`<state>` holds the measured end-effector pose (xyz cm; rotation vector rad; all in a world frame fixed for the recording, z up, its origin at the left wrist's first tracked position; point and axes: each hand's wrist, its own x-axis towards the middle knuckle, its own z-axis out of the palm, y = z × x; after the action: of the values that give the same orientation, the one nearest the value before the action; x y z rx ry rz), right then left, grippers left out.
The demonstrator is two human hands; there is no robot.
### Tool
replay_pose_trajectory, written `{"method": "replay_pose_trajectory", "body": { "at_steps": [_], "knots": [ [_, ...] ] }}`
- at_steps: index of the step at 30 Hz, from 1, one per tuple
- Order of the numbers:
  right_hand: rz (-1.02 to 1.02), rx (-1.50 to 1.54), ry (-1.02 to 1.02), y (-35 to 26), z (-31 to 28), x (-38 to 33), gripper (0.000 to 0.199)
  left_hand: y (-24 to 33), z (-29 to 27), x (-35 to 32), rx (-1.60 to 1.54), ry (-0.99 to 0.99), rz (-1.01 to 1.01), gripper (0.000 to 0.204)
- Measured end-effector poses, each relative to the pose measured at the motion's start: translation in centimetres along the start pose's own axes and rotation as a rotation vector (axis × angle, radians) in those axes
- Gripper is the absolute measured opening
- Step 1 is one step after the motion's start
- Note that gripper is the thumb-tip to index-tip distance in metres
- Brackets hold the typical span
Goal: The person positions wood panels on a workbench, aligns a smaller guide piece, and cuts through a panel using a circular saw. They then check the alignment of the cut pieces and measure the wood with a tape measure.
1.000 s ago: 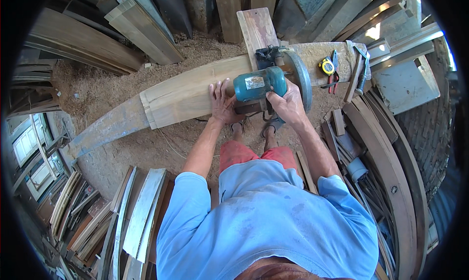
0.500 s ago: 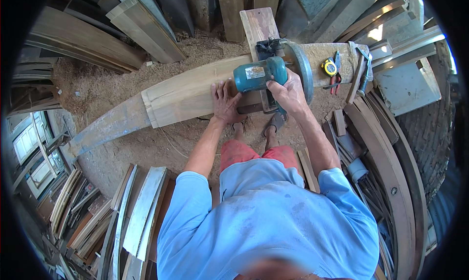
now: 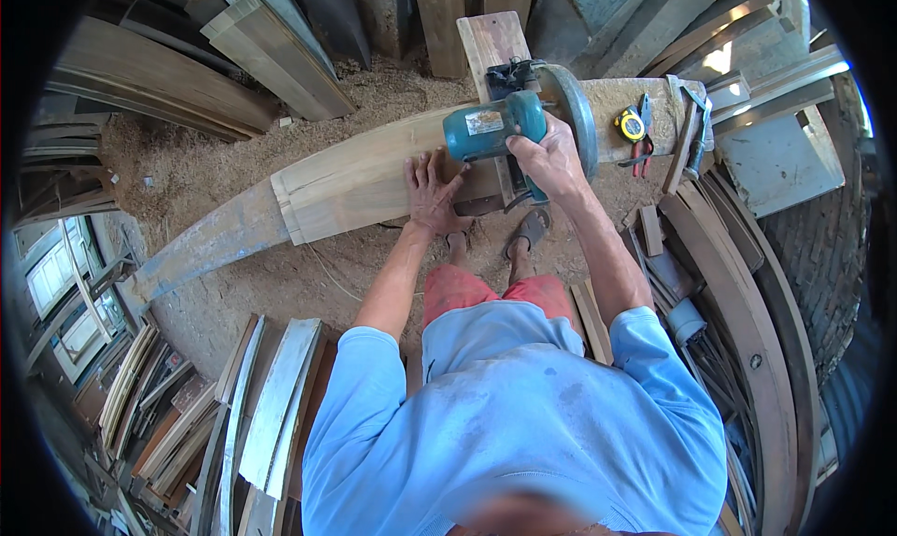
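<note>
The right hand (image 3: 551,162) is wrapped round the rear handle of a teal circular saw (image 3: 481,132), thumb laid over the top. The left hand (image 3: 435,198) is palm down with its fingers spread on a pale wooden board (image 3: 350,183), at about eight o'clock from the saw; its thumb reaches close to the motor housing, though whether it touches I cannot tell. The saw sits over the right-hand end of this board, its round grey guard (image 3: 581,125) on the three o'clock side. A reddish plank (image 3: 491,42) juts out from the saw at twelve o'clock. The board lies along a worn worktop (image 3: 210,242), which shows past it toward eight o'clock. At three o'clock from the saw, a yellow tape measure (image 3: 630,126) rests against red-handled pliers (image 3: 641,151), with a blue-handled tool (image 3: 696,143) farther out. Sandalled feet (image 3: 528,232) stand at six o'clock. Sawdust (image 3: 173,167) covers the floor at nine o'clock, and long curved timbers (image 3: 747,340) lie at four.
</note>
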<state>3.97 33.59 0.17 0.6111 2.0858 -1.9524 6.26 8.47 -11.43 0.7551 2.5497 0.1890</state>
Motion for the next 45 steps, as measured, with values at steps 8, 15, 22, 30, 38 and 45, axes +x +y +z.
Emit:
{"method": "replay_pose_trajectory", "body": {
  "at_steps": [8, 15, 22, 30, 38, 45],
  "knots": [
    [0.004, 0.016, 0.001, -0.4, 0.1, 1.2, 0.023, -0.3, 0.8, 0.0, -0.032, 0.055, 0.013, 0.105],
    [-0.051, 0.012, 0.016, -1.2, 0.1, 2.5, 0.016, -0.1, 0.0, 0.2, 0.023, -0.04, -0.013, 0.111],
    [-0.051, -0.057, 0.022, -2.2, 0.2, 4.5, 0.017, 0.1, 0.6, -0.1, 0.008, 0.007, -0.015, 0.109],
    [-0.131, -0.211, 0.115, -2.6, -0.2, 7.5, 0.025, 0.6, -0.2, 0.1, 0.017, -0.065, -0.044, 0.112],
    [-0.158, -0.076, 0.169, -4.5, -6.5, -5.6, 0.044, 0.5, -0.4, -0.1, 0.012, -0.004, 0.024, 0.114],
    [0.047, -0.05, 0.415, 1.0, -11.1, -20.1, 0.045, -0.6, 1.1, -0.2, 0.087, 0.004, 0.091, 0.128]
  ]
}}
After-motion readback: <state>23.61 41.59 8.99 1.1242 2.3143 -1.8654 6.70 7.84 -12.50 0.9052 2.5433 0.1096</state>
